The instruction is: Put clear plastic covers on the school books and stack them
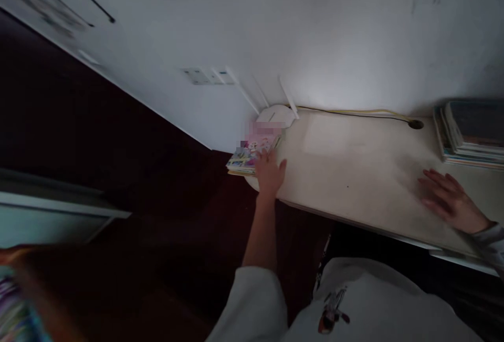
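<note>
My left hand [270, 171] rests with its fingers spread on the near edge of a small stack of books [252, 150]. The top book has a pink, colourful cover, and the stack lies at the left end of the pale desk [334, 174]. Over the right part of the desktop hovers my right hand [452, 200], fingers stretched out, with nothing in it. Beyond it, to the upper right, lies a taller stack of books [476, 132], cut off by the view's edge.
A white router [275, 113] with upright antennas stands behind the left books. Its cable [354, 112] runs along the wall to a round desk hole [416, 124]. Wall sockets [207, 76] are at upper left. Dark floor [177, 258] lies left of the desk.
</note>
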The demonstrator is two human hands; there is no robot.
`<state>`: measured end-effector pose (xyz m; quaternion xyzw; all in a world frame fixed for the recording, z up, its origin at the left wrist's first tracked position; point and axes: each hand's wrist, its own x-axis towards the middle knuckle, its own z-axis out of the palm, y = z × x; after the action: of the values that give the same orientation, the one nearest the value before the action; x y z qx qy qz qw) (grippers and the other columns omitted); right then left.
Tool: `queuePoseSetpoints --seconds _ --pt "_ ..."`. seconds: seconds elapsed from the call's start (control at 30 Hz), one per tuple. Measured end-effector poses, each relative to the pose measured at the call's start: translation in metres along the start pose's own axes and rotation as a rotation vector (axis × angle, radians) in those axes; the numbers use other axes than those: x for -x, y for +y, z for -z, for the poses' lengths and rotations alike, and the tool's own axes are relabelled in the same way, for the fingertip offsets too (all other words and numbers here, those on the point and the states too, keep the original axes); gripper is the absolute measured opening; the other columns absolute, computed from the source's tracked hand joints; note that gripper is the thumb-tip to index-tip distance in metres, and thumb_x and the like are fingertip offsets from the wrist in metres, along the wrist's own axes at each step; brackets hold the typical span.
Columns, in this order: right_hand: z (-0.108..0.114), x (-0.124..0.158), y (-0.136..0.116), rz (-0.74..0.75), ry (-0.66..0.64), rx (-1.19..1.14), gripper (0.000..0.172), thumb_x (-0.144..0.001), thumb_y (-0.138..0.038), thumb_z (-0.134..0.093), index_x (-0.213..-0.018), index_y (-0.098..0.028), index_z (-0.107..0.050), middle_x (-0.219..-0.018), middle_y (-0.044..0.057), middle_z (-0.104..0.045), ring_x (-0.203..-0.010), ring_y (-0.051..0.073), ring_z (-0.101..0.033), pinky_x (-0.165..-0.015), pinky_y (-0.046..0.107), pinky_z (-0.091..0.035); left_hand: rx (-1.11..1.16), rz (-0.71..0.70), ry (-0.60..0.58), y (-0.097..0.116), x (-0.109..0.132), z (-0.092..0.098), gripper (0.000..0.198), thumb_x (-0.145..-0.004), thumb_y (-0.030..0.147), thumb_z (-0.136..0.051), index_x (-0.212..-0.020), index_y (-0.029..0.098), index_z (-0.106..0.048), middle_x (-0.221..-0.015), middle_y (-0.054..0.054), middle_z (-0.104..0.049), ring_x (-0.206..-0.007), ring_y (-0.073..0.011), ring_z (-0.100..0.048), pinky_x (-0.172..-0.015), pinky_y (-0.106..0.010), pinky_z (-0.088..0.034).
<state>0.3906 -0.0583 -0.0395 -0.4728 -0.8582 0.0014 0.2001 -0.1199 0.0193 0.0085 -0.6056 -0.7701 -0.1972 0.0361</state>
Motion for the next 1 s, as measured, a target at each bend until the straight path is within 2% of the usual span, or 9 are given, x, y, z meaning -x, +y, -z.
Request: queuePoseSetpoints --seconds 0.07,0.13,0.33,0.47,0.6,0.67,0.73,0.83,1.0 --pt "-0.004 0.000 -0.002 0.050 -0.050 0.006 0.055 -0.089 -0.051 -0.045 -0.139 -0.026 -0.045 -0.144 0.014 -0.047 -0.133 0.031 -0.042 -0.109 0.058 -0.028 -0.076 0.107 -0.048 -0.017 -0.031 0.005 0.057 -0.087 0.028 -0.050 -0.137 0.001 -0.040 -0.146 -0.030 -0.034 -0.140 -0.0407 -0.025 -0.108 -0.060 -0.025" --pt "-0.009 0.000 -0.003 0.068 -0.081 0.021 0.058 -0.087 -0.056 -0.047 -0.139 -0.028 -0.045 -0.142 0.013 -0.048 -0.131 0.030 -0.045 -0.109 0.058 -0.028 -0.103 0.142 -0.087 -0.024 -0.048 0.005 0.050 -0.087 0.023 -0.048 -0.130 -0.002 -0.045 -0.138 -0.033 -0.043 -0.134 -0.0413 -0.036 -0.105 -0.059 -0.031" --pt "-0.014 0.001 0.002 0.022 -0.127 0.008 0.059 -0.084 -0.059 -0.051 -0.138 -0.035 -0.045 -0.145 0.009 -0.045 -0.132 0.031 -0.044 -0.108 0.059 -0.028 -0.161 0.132 -0.110 -0.010 -0.035 0.007 0.027 -0.087 0.022 -0.046 -0.100 0.003 -0.060 -0.116 -0.031 -0.059 -0.114 -0.0412 -0.056 -0.091 -0.055 -0.043" --pt "-0.011 -0.002 -0.001 0.002 -0.162 0.005 0.053 -0.089 -0.054 -0.046 -0.137 -0.031 -0.047 -0.147 0.010 -0.043 -0.135 0.030 -0.040 -0.108 0.059 -0.026 -0.168 0.103 -0.101 0.000 -0.022 0.046 0.018 -0.087 0.026 -0.047 -0.082 0.011 -0.055 -0.083 -0.014 -0.067 -0.089 -0.0294 -0.065 -0.081 -0.042 -0.048" --pt "-0.009 -0.006 -0.004 0.016 -0.163 -0.016 0.049 -0.092 -0.048 -0.044 -0.135 -0.026 -0.051 -0.146 0.013 -0.044 -0.135 0.029 -0.040 -0.108 0.058 -0.025 -0.144 0.122 0.047 0.010 -0.015 0.102 0.024 -0.091 0.027 -0.038 -0.070 0.016 -0.044 -0.063 -0.001 -0.051 -0.068 -0.0155 -0.055 -0.072 -0.031 -0.044" --pt "-0.008 -0.007 -0.005 0.017 -0.163 -0.029 0.047 -0.092 -0.046 -0.044 -0.135 -0.026 -0.051 -0.145 0.013 -0.044 -0.135 0.028 -0.040 -0.107 0.059 -0.026 0.050 0.123 0.216 0.023 -0.008 0.121 0.027 -0.089 0.029 -0.042 -0.064 0.017 -0.041 -0.057 0.005 -0.040 -0.059 -0.0089 -0.043 -0.063 -0.022 -0.038" --pt "-0.005 -0.009 -0.005 0.010 -0.175 -0.032 0.046 -0.092 -0.044 -0.046 -0.135 -0.027 -0.050 -0.145 0.013 -0.045 -0.136 0.028 -0.039 -0.107 0.059 -0.026 0.301 0.117 0.267 0.041 0.001 0.129 0.028 -0.087 0.033 -0.044 -0.064 0.016 -0.045 -0.056 0.006 -0.035 -0.056 -0.0068 -0.035 -0.056 -0.018 -0.033" --pt "0.004 -0.014 -0.013 -0.008 -0.212 0.010 0.046 -0.091 -0.043 -0.049 -0.133 -0.025 -0.052 -0.144 0.014 -0.046 -0.135 0.031 -0.039 -0.105 0.062 -0.027 0.513 0.055 0.133 0.077 0.012 0.122 0.023 -0.083 0.034 -0.047 -0.072 0.015 -0.054 -0.058 0.006 -0.042 -0.059 -0.0080 -0.038 -0.056 -0.019 -0.033" --pt "0.015 -0.043 -0.058 -0.031 -0.171 0.075 0.053 -0.092 -0.049 -0.046 -0.136 -0.018 -0.049 -0.147 0.018 -0.041 -0.136 0.031 -0.037 -0.110 0.057 -0.026 0.456 -0.264 -0.112 0.137 0.021 0.097 0.027 -0.080 0.039 -0.046 -0.062 0.020 -0.049 -0.056 0.002 -0.048 -0.059 -0.0135 -0.046 -0.057 -0.025 -0.032"
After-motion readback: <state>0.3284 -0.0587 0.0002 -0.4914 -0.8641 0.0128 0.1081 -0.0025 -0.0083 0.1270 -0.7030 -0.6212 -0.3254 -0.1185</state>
